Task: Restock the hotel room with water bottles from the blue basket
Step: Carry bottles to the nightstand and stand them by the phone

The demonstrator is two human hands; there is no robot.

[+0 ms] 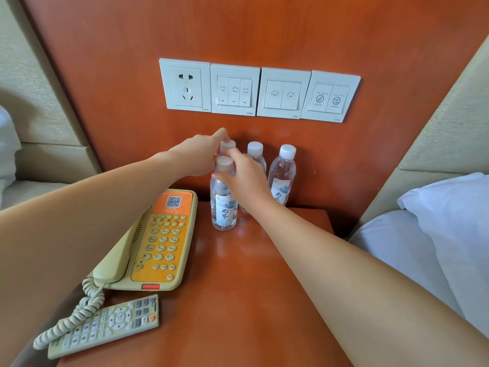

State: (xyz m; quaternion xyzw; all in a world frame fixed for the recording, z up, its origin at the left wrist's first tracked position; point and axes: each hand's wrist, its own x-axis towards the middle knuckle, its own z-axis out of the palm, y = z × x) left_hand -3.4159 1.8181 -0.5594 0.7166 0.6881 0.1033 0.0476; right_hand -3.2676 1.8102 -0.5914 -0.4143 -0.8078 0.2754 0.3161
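Several small clear water bottles with white caps stand upright at the back of the wooden nightstand. My right hand grips the neck of the front bottle, fingers curled round it below the cap. Behind it my left hand holds a rear bottle, of which little more than the cap shows. To the right stand a third bottle, partly behind my right hand, and a fourth bottle. The blue basket is not in view.
A beige and orange telephone with a coiled cord lies left of the bottles. A remote control sits at the front left. A socket and switch panel is on the wooden wall. Beds with white pillows flank the nightstand.
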